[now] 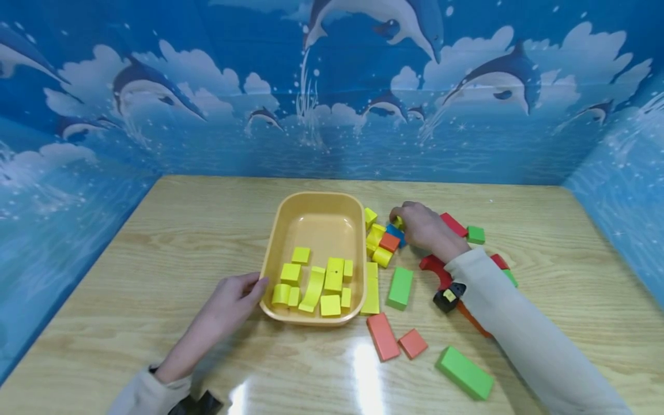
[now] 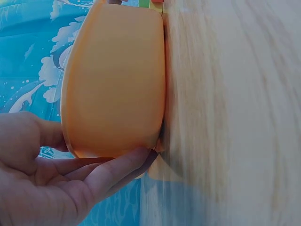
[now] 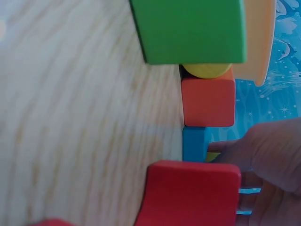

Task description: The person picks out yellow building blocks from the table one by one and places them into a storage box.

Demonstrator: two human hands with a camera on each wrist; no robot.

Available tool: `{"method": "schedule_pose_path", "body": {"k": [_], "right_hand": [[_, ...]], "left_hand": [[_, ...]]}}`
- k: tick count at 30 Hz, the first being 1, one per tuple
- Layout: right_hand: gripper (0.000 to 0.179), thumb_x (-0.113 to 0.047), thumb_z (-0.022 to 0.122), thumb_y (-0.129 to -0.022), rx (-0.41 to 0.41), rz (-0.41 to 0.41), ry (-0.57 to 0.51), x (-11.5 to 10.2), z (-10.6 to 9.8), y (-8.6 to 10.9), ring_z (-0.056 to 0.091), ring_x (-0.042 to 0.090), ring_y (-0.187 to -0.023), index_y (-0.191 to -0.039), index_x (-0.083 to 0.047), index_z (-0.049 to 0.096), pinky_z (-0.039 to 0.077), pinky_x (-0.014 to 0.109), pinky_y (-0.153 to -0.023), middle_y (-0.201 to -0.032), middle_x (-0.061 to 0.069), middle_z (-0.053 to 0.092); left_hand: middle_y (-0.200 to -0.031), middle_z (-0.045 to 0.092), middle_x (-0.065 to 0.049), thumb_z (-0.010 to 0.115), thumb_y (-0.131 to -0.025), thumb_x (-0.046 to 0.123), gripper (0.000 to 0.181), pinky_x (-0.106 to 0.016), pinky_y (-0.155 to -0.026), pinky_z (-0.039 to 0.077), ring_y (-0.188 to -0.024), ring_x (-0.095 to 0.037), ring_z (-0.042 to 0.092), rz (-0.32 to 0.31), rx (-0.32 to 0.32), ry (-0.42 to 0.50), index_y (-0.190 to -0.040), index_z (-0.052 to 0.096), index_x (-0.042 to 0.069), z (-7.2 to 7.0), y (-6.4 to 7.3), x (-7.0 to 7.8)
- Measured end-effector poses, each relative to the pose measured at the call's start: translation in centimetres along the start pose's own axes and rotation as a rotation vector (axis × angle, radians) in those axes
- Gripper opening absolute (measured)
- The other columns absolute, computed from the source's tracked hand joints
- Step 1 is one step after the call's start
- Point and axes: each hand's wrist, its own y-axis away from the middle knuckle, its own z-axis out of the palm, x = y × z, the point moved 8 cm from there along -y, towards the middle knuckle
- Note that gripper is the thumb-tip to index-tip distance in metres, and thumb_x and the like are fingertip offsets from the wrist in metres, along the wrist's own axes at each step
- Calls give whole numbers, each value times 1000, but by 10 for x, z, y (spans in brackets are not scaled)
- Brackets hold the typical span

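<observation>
In the head view my left hand [image 1: 232, 301] grips the left rim of a tan plastic tray [image 1: 324, 222], thumb over the edge. The left wrist view shows its fingers [image 2: 122, 169] against the tray's outer wall. Several yellow blocks [image 1: 334, 275] lie in the tray's nearer half. To the right of the tray, my right hand [image 1: 422, 226] pinches a small yellow block [image 1: 398, 222], mostly hidden by the fingers. Just below it is a blue block [image 1: 395, 234], beside an orange-red block [image 1: 389, 242] and a yellow cylinder [image 1: 383, 257].
Green blocks [image 1: 400, 288], red blocks [image 1: 384, 337] and a long yellow block [image 1: 370, 294] lie right of the tray. A red arch [image 1: 436, 271] sits partly under the right forearm. Another green block [image 1: 464, 373] is nearer the front. A dolphin-print backdrop [image 1: 332, 144] rises behind the table.
</observation>
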Motion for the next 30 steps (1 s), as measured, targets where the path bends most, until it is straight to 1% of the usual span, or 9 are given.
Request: {"method": "schedule_pose_path", "body": {"k": [5, 9, 12, 14, 17, 20, 24, 26, 30], "right_hand": [[41, 13, 58, -84, 2, 3, -3, -1, -1, 2, 57, 30, -98, -122, -2, 61, 52, 45, -83, -112, 18, 59], [34, 8, 58, -88, 58, -25, 3, -12, -13, 4, 60, 32, -94, -121, 1, 61, 54, 42, -78, -109, 20, 61], [31, 7, 58, -90, 115, -64, 5, -28, -27, 6, 61, 31, -89, -120, 2, 62, 55, 39, -72, -106, 21, 62], [31, 8, 57, -90, 146, -99, 3, -42, -37, 8, 61, 30, -85, -119, 3, 63, 55, 36, -69, -105, 21, 63], [32, 9, 56, -90, 177, -144, -12, -64, -49, 12, 62, 28, -84, -121, 1, 62, 55, 33, -67, -107, 19, 63], [34, 8, 57, -90, 196, -182, -38, -87, -57, 16, 62, 27, -89, -123, -1, 62, 55, 34, -71, -109, 17, 63], [34, 5, 61, -90, 182, -256, -56, -118, -55, 18, 62, 25, -95, -123, -3, 63, 54, 34, -76, -110, 14, 63], [33, 3, 63, -90, 159, -301, -56, -133, -50, 18, 62, 24, -95, -123, -3, 63, 54, 33, -77, -110, 13, 63], [36, 7, 63, -88, 104, -370, -54, -155, -32, 15, 63, 24, -96, -122, -2, 63, 54, 30, -75, -110, 14, 64]], "left_hand": [[-91, 70, -12, 48, -100, 12, 33, -26, -52, 41, -60, -15, 47, 15, 3, -2, -120, 60, -11, 0, 0, 1], [-82, 67, -9, 48, -101, 12, 32, -26, -51, 40, -58, -15, 45, 20, 2, 0, -120, 60, -11, -1, 1, 1], [-81, 67, -8, 48, -101, 12, 32, -26, -50, 39, -57, -14, 44, 32, 8, -3, -119, 60, -11, -2, 1, 1], [-86, 69, -10, 48, -100, 12, 32, -26, -50, 39, -57, -14, 45, 38, 17, -3, -119, 61, -11, -2, 1, 2], [-81, 67, -9, 49, -100, 12, 31, -25, -49, 38, -57, -14, 44, 36, 20, -9, -118, 62, -9, -2, 1, 2], [-74, 63, -4, 49, -100, 13, 30, -25, -48, 37, -56, -13, 43, 25, 17, -12, -117, 63, -8, -2, 0, 2], [-73, 62, -3, 48, -101, 14, 31, -25, -48, 36, -55, -13, 42, 21, 15, -10, -117, 63, -8, -2, 0, 2], [-70, 60, -3, 48, -100, 13, 30, -25, -47, 36, -55, -13, 42, 25, 19, -12, -115, 64, -7, -2, 0, 2], [-66, 57, -2, 49, -100, 13, 28, -25, -48, 36, -54, -12, 41, 41, 27, -21, -111, 66, -7, -3, 0, 3]]}}
